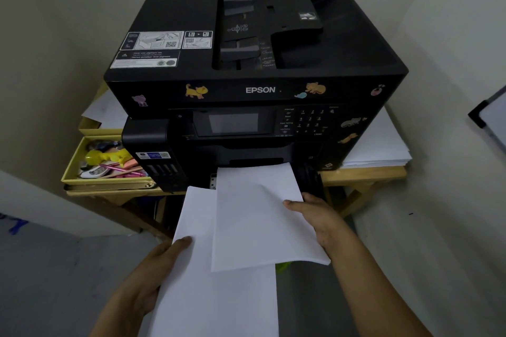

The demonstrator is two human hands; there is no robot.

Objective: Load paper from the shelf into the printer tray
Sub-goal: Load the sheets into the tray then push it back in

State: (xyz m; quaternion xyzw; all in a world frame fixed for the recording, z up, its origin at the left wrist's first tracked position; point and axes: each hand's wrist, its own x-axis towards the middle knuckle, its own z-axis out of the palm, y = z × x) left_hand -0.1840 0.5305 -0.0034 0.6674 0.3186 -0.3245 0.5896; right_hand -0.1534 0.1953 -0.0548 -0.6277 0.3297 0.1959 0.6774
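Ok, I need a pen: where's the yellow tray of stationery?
In the head view, the yellow tray sits left of the black Epson printer, on the wooden table's left end.

- Light wooden table (364, 175) with slanted legs, set in a corner between pale walls.
- Large black Epson printer (254, 68) filling its middle.
- Stack of white paper sheets (380, 142) at right, just beside the printer.
- Yellow open tray of small stationery (106, 161) at near left; loose white sheets (105, 113) behind it.
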